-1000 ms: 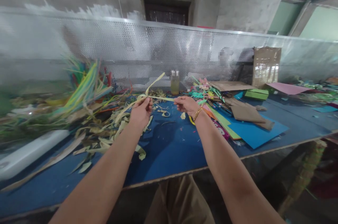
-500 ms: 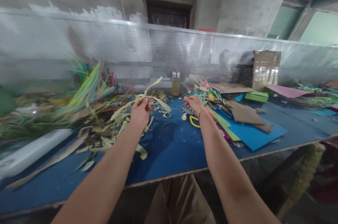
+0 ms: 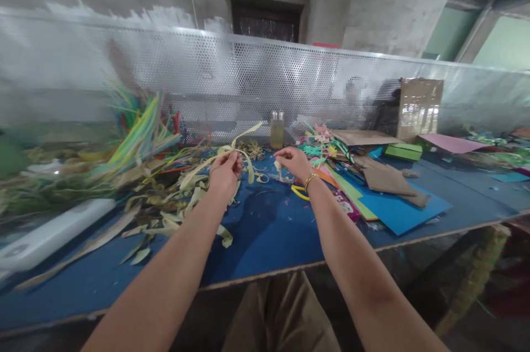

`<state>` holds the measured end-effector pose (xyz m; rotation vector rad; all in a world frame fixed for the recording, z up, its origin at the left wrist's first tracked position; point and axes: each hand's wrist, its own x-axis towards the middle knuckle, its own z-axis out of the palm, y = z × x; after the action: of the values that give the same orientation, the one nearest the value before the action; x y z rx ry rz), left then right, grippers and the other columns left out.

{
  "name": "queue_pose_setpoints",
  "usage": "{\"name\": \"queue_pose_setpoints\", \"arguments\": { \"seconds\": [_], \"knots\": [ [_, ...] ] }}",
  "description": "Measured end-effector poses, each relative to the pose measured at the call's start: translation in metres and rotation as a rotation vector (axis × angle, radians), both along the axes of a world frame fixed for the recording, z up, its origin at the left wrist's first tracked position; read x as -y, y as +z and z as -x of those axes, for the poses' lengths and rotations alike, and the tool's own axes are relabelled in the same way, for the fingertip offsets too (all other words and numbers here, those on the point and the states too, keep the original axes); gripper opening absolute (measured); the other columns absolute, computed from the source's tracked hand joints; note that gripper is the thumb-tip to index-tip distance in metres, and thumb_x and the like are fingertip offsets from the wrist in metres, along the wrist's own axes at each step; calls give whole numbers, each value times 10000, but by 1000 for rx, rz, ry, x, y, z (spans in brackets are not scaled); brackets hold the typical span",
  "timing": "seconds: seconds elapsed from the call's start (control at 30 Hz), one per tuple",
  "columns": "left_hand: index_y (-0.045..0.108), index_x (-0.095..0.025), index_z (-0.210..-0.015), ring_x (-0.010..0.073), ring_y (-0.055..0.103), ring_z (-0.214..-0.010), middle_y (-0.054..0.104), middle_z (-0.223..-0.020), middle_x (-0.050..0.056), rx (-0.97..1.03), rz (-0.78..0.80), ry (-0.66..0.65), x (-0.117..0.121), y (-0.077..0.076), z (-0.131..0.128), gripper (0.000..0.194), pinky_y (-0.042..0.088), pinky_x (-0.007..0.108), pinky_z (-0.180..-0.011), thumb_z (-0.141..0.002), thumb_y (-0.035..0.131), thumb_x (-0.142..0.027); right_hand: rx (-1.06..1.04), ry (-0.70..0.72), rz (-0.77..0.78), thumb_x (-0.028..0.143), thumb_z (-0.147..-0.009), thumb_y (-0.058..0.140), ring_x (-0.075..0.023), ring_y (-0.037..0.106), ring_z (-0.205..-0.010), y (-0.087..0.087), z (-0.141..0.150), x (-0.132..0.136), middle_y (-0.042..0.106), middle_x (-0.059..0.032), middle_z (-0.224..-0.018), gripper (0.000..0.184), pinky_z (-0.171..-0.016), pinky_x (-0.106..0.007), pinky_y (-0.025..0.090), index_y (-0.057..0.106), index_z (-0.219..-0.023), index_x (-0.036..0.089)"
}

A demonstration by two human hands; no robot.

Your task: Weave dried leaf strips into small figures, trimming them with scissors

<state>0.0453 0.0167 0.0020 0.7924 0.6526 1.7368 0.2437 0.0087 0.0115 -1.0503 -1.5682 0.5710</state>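
Note:
Pale yellow-green leaf strips (image 3: 250,168) are pinched between the thumb and fingers of my left hand (image 3: 224,171). One end rises to the upper right, and another curls down over the table. Across a gap to the right, my right hand (image 3: 293,161) has its fingertips drawn together. A small pale scrap shows just below those fingertips; I cannot tell whether they hold it. Near my right wrist lies the yellow handle (image 3: 300,192) of what look like scissors. A heap of dry leaf strips (image 3: 194,197) spreads beside and under my left hand.
A lidded bottle (image 3: 277,130) of yellowish liquid stands behind my hands, before a perforated metal screen (image 3: 256,81). Coloured strands (image 3: 134,139) and a long white object (image 3: 58,236) lie left. Blue card (image 3: 408,214), brown cardboard (image 3: 383,175) and paper flowers (image 3: 321,134) occupy the right.
My right hand let go of the strip it held stretched toward the right; that end then dropped and curled downward. The right hand moved away, then back left and lower. My left hand keeps its pinch.

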Motion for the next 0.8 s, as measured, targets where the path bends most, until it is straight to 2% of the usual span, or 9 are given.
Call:
{"name": "queue_pose_setpoints", "arguments": {
  "seconds": [0.07,0.17,0.37,0.5,0.63,0.8],
  "knots": [
    [586,-150,-679,37,521,-504,596,-634,-26,20,-10,24,-1,1,1,191,426,145,-479,-601,757,-183,-168,22,-35,166,-685,611,-52,474,-506,2,6,1,599,40,-572,102,-495,-142,359,696,-739,175],
    [594,-153,-675,44,528,-518,603,-635,-20,34,-10,34,-2,1,1,201,428,141,-469,-584,769,-190,-327,50,-7,164,-693,597,-39,451,-482,1,10,-1,578,49,-553,100,-479,-130,358,684,-743,167],
    [600,-155,-677,41,512,-516,595,-645,-26,27,-6,39,0,0,0,219,424,146,-470,-561,778,-208,-324,-127,145,128,-666,604,-36,438,-452,-10,4,-12,564,55,-514,68,-423,-122,327,669,-674,146],
    [593,-159,-670,37,514,-517,585,-630,-34,20,-18,-10,3,2,-1,190,424,153,-495,-592,763,-189,-410,-14,170,173,-673,625,-40,429,-436,-12,4,-13,545,64,-500,79,-433,-138,365,669,-732,144],
    [583,-153,-666,39,522,-518,589,-634,-28,42,-23,6,4,5,-1,176,425,154,-499,-612,749,-174,-545,104,170,202,-650,667,-45,486,-483,-13,10,-14,575,61,-556,154,-519,-166,439,651,-794,150],
    [598,-143,-678,44,526,-516,593,-629,-23,73,-22,23,3,4,-1,187,419,152,-482,-589,761,-172,-509,99,194,235,-633,690,-62,529,-529,-15,15,-12,603,38,-600,210,-566,-197,462,640,-814,141]
  ]
}}
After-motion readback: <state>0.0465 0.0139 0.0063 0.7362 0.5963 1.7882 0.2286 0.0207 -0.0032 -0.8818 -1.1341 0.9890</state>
